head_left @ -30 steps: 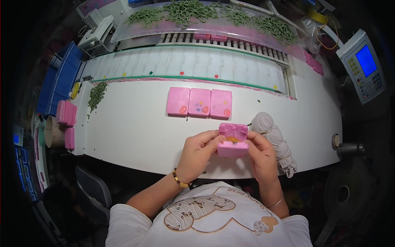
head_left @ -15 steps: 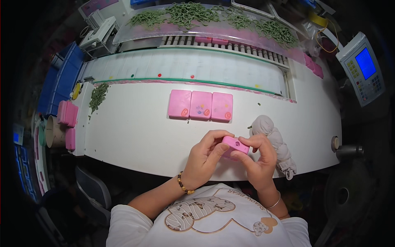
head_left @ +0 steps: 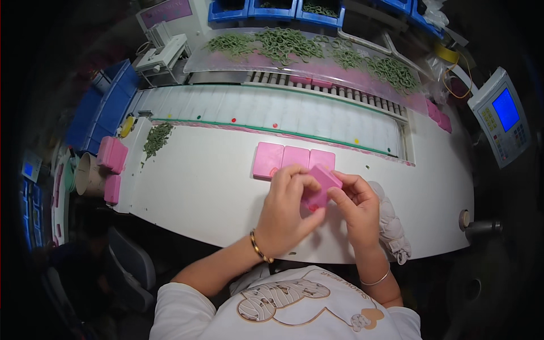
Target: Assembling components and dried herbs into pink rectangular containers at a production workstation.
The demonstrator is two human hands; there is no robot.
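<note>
Held a pink block above the desk, between near edge and row of pink blocks, long axis slanted toward the far edge; pinched its right side with the right hand, left hand half-curled opposite, could not tell whether gripping.

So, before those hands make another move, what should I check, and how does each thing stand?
1. Right hand gripping the pink block: ok.
2. Left hand firmly gripping it too: cannot tell; its fingers overlap the block.
3. Three pink blocks lined up side by side: ok, though partly hidden.
4. Pale cloth bundle apart from the held block: ok.
5. Green bits swept off the table: not ok, they lie piled at left.
</note>
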